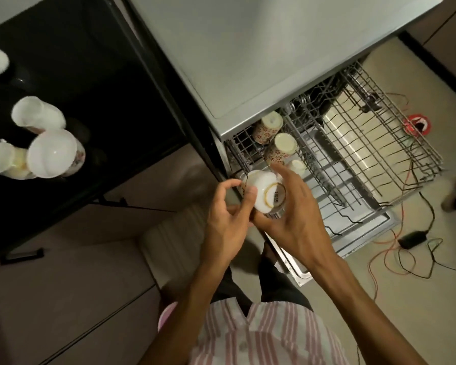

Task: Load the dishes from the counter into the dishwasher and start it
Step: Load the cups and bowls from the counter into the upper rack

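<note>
Seen from the head camera, looking straight down. Both hands over the front left corner of the pulled-out upper rack (395,143) of the dishwasher (261,56). Right hand (290,206) curled round a white cup (261,191) held upside down, gold ring and printed mark on its base facing up — fingers (284,171) wrapped over the far side, thumb hidden beneath. Left hand (227,209) touching the same cup from the near side, thumb pressed on its wall, the other fingers loosely bent and not round it. Cup held just above the rack edge, touching no wire as far as can be told.

In the rack's left column, two cups with red flower print (269,127) tipped on their sides, and a small pale cup (296,167) just beyond the right hand. Lower rack (334,206) and open door below.

On the black bench (90,75) to the left, well apart from the hands — several white cups and a bowl (53,154), grouped near the left edge.

On the floor (432,285) to the right, orange and black cables (385,256), a black adapter and a red disc (417,125). Striped shirt (269,335) at the bottom.
</note>
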Available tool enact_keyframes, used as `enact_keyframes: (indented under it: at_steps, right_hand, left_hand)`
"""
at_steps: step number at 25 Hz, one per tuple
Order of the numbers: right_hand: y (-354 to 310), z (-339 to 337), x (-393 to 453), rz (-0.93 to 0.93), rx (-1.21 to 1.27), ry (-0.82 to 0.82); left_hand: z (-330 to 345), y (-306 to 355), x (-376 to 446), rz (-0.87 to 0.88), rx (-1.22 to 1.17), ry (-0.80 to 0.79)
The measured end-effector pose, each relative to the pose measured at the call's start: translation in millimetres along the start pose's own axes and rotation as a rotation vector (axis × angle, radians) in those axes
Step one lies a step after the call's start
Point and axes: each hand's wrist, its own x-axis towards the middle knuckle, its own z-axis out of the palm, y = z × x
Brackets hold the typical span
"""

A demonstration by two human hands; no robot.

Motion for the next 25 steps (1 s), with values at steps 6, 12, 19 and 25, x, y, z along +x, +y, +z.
enact_keyframes:
  at_steps: [6,12,19,25]
  right_hand:
    - [71.8,-8.0,-21.2,0.11,-0.017,-0.065]
    - [153.2,-19.2,-8.9,0.168,-0.101,-0.041]
    - [236.9,-6.9,38.4,0.194,-0.143,-0.052]
    - [282.3,18.3,55.6,0.154,-0.188,-0.143]
  left_hand:
    - [48.6,-43.8,14.8,0.007,0.275,-0.134]
    - [112.8,-60.5,57.1,0.001,0.441,-0.271]
    - [176.1,-110.3,118.3,-0.036,0.402,-0.239]
    - [192.3,-135.6,153.0,-0.086,0.339,-0.203]
